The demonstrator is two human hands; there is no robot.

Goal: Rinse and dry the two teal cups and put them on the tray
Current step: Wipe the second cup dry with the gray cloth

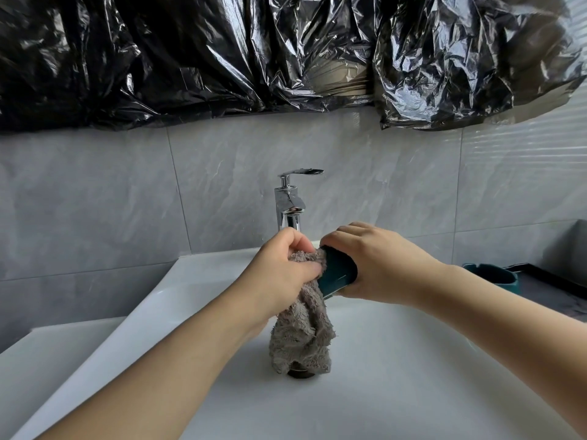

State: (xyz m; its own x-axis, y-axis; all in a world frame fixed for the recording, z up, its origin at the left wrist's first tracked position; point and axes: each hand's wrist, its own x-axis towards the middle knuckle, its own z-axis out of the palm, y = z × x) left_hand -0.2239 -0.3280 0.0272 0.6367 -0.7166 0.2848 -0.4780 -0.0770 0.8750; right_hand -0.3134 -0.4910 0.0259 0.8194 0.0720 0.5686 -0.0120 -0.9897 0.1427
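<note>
My right hand (378,262) grips a teal cup (338,273), tipped on its side over the white sink (178,300), with the mouth pointing left. My left hand (282,268) holds a grey fluffy cloth (305,338) bunched against the cup's mouth; the rest of the cloth hangs down over the drain. A second teal cup (495,276) stands at the right edge, on or beside a dark tray (552,281); which of the two I cannot tell.
A chrome tap (289,204) rises just behind my hands, with no water running. Grey marble tiles cover the wall, and black plastic sheeting (222,58) hangs above. A white counter (41,360) lies left of the sink.
</note>
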